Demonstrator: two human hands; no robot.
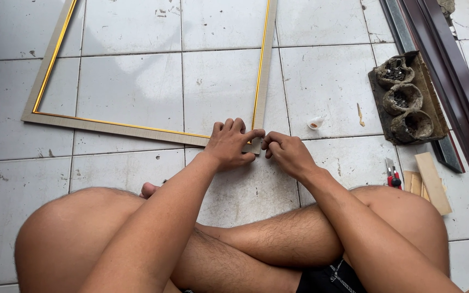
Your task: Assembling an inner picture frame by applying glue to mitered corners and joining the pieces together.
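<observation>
Tiled floor (327, 81) under picture frame (137, 129)

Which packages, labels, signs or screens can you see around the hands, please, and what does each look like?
No labels, signs or screens in view.
Cardboard tray: on the floor tiles to the right, long, brown, with three round dark moulded cups.
Small white container: lying on the tiles just right of the frame corner that both hands pinch; its kind is unclear.

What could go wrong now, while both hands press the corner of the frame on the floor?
1. The frame corner is held only by the left hand and right hand; uneven pressure might shift the joint.
2. The cutter lies beside the right knee; a leg movement could touch it.
</observation>
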